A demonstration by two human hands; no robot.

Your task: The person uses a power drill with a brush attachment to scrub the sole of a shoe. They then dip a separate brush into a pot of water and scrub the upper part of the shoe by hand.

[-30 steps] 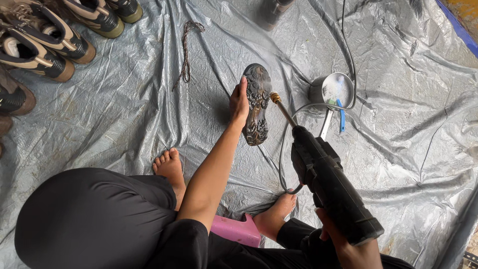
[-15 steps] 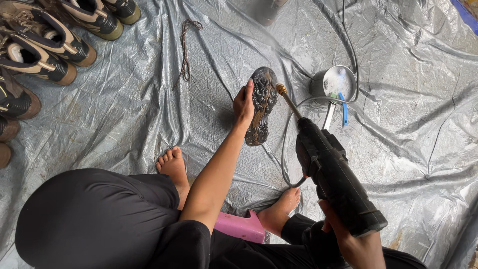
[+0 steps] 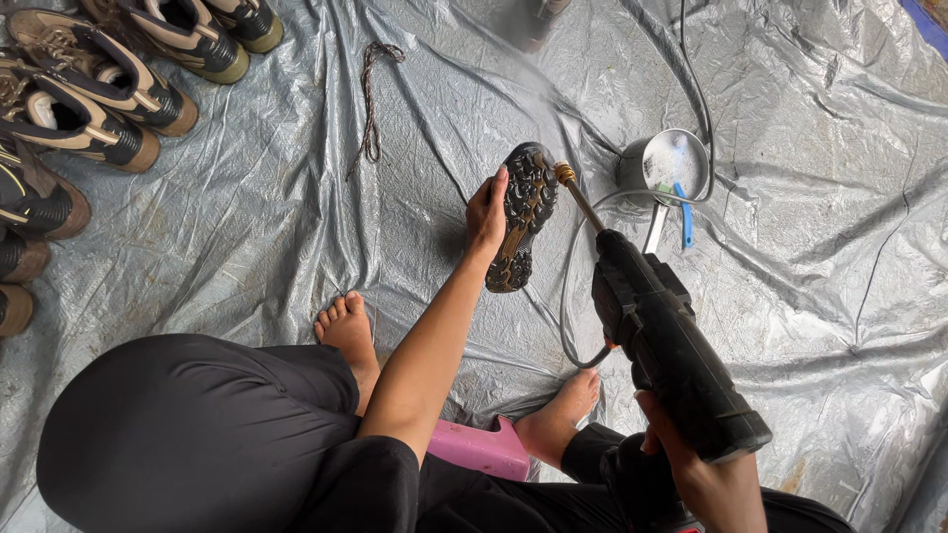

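One shoe [image 3: 520, 219] up mid-sheet, sole facing me, my left hand [image 3: 486, 213] fingers wrapped round its edge. Right hand [image 3: 713, 472] fists the spray gun [image 3: 664, 336], nozzle at the toe. Mud left in treads; more shoes [image 3: 94, 94] wait far left.

I saw the shoe [image 3: 520, 217] held up w/ its sole facing me, toe end up, heel end down. Sole was black, deep lugs w/ tan/brown mud in the grooves. It stood approx upright, above the grey tarp. The black spray gun [image 3: 671, 345] sat to its right, angled up-left, its brass nozzle tip just beside the sole's top edge; grey hose looped below it.
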